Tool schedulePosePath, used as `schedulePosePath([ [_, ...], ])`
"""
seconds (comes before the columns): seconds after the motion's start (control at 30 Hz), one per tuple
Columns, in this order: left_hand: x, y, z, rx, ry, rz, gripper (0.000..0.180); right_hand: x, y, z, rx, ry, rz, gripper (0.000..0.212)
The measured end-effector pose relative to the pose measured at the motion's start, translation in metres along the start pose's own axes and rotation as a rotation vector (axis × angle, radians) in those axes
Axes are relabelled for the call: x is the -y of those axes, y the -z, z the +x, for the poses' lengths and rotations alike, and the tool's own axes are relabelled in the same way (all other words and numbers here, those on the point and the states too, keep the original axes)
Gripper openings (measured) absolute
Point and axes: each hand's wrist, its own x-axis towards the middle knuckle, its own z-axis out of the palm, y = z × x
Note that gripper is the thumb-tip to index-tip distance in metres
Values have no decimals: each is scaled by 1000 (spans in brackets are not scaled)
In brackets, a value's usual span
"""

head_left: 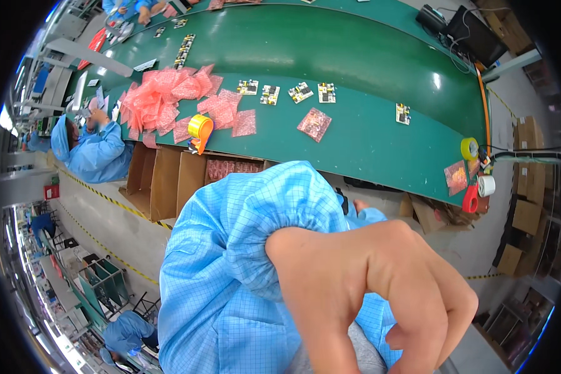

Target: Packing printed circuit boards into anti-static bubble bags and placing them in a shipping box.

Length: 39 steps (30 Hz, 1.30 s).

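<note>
My left hand (368, 274) fills the lower right, close up, with its wrist in the elastic cuff of a blue checked sleeve (230, 243). Its fingers are bent and closed; the thumb and index tips leave the lower edge, hiding whatever they may hold. Beyond that sleeve, a small part of my right hand (359, 205) shows below the bench's near edge, its fingers mostly hidden. On the green bench (380, 153) lie a pink bubble bag (315, 124) that looks filled, and several circuit boards (300, 92). Left of them is a heap of pink bubble bags (162, 100).
An orange tape dispenser (200, 132) stands at the near edge. Yellow tape (469, 148), a white roll (486, 185) and red-handled scissors (471, 198) sit at the right corner. Cardboard boxes (165, 181) stand below. A co-worker (93, 149) sits at left.
</note>
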Motion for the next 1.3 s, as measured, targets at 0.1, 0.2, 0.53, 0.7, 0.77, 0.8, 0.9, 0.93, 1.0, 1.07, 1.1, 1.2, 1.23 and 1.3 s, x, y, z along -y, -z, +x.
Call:
schedulePosePath([
  [0.1,-30,6,0,8,15,27,21,-34,-9,32,-69,-29,100,41],
  [0.2,-56,-5,-23,-151,96,481,11,7,-25,32,-69,80,104,36],
  [0.53,-54,5,-38,-576,5,115,9,12,-40,26,-201,-17,437,22],
  [0.7,-33,29,-25,-608,13,-23,9,0,-16,52,-271,61,311,26],
  [0.77,-25,57,-15,-541,99,-99,10,1,-8,46,-308,23,444,26],
  [0.8,-22,71,-15,-439,159,-121,11,14,0,46,-260,-33,446,26],
  [0.9,-2,71,-10,-441,250,-154,14,36,18,36,-188,-55,368,26],
  [0.93,15,57,-5,-758,135,-155,14,40,25,34,-152,-16,268,27],
  [1.0,4,119,3,-323,396,-130,13,61,51,27,-102,115,321,27],
  [1.07,15,131,14,-336,386,-149,13,88,80,32,-137,203,398,26],
  [1.1,21,137,17,-313,378,-185,12,100,97,44,-190,238,410,26],
  [1.2,37,168,13,-245,382,-283,11,132,148,85,-298,276,518,14],
  [1.23,39,170,17,-198,394,-339,11,149,159,104,-401,342,492,14],
  [1.3,41,145,21,-573,452,-576,11,164,183,138,-700,449,319,21],
])
